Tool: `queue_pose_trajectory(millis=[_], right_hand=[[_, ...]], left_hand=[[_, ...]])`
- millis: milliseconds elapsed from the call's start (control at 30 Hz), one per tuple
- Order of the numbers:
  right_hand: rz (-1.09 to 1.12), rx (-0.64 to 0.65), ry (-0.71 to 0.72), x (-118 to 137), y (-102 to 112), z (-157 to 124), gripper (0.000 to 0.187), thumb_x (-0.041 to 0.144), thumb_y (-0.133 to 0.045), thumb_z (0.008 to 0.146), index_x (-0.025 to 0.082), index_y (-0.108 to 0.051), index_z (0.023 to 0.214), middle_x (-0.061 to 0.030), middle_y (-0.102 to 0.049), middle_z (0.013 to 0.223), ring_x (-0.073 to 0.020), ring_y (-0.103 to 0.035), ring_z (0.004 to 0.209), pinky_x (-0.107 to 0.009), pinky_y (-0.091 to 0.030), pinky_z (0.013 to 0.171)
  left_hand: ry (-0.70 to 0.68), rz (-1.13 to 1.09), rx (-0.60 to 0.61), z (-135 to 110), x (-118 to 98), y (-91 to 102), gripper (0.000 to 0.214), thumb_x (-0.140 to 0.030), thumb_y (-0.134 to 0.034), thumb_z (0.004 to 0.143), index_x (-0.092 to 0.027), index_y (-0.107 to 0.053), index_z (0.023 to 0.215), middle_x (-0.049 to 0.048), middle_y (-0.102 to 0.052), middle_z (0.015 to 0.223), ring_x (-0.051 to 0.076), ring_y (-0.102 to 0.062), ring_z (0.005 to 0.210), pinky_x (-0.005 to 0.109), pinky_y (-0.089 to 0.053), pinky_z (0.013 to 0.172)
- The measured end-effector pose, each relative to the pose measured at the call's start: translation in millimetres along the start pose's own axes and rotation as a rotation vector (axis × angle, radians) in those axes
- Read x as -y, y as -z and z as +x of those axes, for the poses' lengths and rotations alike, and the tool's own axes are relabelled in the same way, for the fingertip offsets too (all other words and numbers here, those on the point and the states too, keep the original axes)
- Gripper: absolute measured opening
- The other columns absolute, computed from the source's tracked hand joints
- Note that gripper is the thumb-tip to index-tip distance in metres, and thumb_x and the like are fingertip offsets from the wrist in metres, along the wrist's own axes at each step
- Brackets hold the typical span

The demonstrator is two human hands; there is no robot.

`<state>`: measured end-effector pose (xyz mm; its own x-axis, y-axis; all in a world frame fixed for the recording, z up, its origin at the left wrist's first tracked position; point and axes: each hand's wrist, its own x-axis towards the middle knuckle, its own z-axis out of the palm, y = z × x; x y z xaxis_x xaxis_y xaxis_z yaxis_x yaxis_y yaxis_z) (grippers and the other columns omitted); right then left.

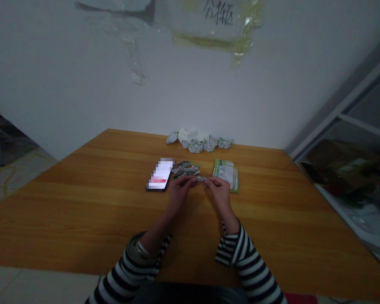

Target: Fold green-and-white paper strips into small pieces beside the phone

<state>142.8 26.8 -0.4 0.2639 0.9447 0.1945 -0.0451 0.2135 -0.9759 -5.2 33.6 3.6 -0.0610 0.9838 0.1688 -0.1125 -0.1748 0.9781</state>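
"Holding something small there?"

"Yes, a small silver-green folded wrapper (201, 179), pinched between the fingertips of my left hand (180, 195) and my right hand (221, 195). Both hands are half-curled, almost meeting over it, above the table."

"What's closest to them?"

"Just past my left hand, a loose row of folded green-and-silver wrappers (185, 169) lies beside a black smartphone (158, 175) with a bright, blurred screen. Past my right hand sits a flat green-and-white printed packet (227, 175)."

"And farther off?"

"A heap of crumpled white-and-green wrappers (199, 141) lies near the far edge of the honey-coloured wooden table (66, 211), close to the white wall (82, 84). My black-and-white striped sleeves (247, 257) show at the bottom."
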Motion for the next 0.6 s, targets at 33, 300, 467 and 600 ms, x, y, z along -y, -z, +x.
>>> queue_pose_trajectory(millis=[33,300,467,600], right_hand=[[-0.004,-0.006,0.002,0.3,0.0,0.1,0.018,0.035,-0.075,0.067,0.017,-0.074,0.069,-0.004,-0.074,0.068,-0.017,-0.064,0.062,-0.027,-0.049,0.062],[0.068,-0.098,-0.056,-0.8,-2.7,-0.4,0.023,0.037,-0.08,0.062,0.015,-0.073,0.065,-0.0028,-0.072,0.062,-0.0141,-0.06,0.056,-0.026,-0.045,0.057],[0.121,-0.167,-0.075,-5.6,-9.6,-4.9,0.028,0.039,-0.082,0.061,0.014,-0.07,0.064,-0.0026,-0.07,0.063,-0.0128,-0.059,0.055,-0.024,-0.045,0.055],[0.203,-0.222,-0.087,-5.2,-12.9,-6.6,0.03,0.036,-0.085,0.057,0.015,-0.067,0.07,-0.0003,-0.07,0.062,-0.0128,-0.062,0.056,-0.024,-0.048,0.057]], left_hand=[[-0.003,-0.001,-0.012,-0.9,0.0,-0.5,0.021,-0.035,-0.075,0.072,-0.016,-0.077,0.082,0.0046,-0.076,0.076,0.019,-0.071,0.071,0.031,-0.058,0.072],[0.063,-0.052,-0.061,-5.8,-4.2,-6.7,0.022,-0.033,-0.08,0.068,-0.014,-0.077,0.078,0.0054,-0.076,0.073,0.019,-0.07,0.068,0.03,-0.058,0.07],[0.095,-0.176,-0.091,-5.1,1.2,-9.2,0.028,-0.034,-0.083,0.064,-0.013,-0.07,0.078,0.0051,-0.076,0.073,0.018,-0.071,0.067,0.03,-0.059,0.069],[0.147,-0.286,-0.079,-5.0,6.2,-11.1,0.04,-0.032,-0.085,0.061,-0.015,-0.064,0.09,0.0053,-0.077,0.075,0.019,-0.073,0.069,0.034,-0.06,0.074]])
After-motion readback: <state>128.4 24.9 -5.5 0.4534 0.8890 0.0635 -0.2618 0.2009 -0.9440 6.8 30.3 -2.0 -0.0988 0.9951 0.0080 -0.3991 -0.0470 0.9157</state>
